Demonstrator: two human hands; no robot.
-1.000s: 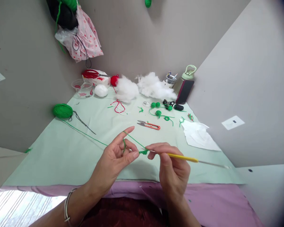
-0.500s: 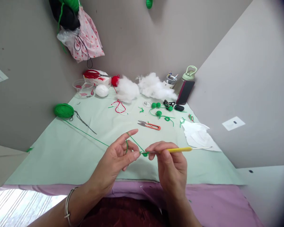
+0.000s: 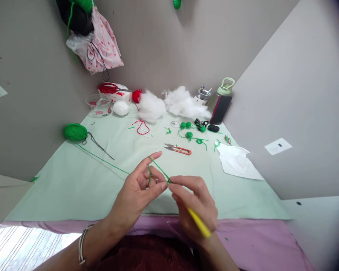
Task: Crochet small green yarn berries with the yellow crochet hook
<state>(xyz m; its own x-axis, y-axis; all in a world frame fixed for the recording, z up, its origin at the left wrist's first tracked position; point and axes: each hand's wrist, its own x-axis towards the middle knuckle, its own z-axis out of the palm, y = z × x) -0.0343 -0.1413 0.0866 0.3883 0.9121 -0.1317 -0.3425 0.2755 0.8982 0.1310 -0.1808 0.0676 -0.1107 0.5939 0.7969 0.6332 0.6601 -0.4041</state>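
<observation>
My left hand (image 3: 139, 186) pinches a small piece of green crochet work (image 3: 168, 181) between thumb and finger. Green yarn (image 3: 159, 166) loops round its raised index finger and runs down taut to the work. My right hand (image 3: 196, 205) is closed on a yellow-handled crochet hook (image 3: 198, 222), whose handle slants down toward me. Its fingertips meet the work beside my left thumb, and the hook's tip is hidden there. From my left hand the yarn trails back to a green yarn ball (image 3: 75, 132) at the table's left edge.
Orange thread snips (image 3: 177, 149) lie just beyond my hands. Small green crocheted balls (image 3: 189, 135), white stuffing (image 3: 183, 103), a bottle (image 3: 222, 96) and a phone (image 3: 220, 109) stand farther back. White paper (image 3: 238, 162) lies right, a clear tub (image 3: 99, 107) back left.
My right hand has turned, swinging the hook's handle from level, pointing right, to slanting down toward me. My left hand has shifted slightly left and keeps its pinch.
</observation>
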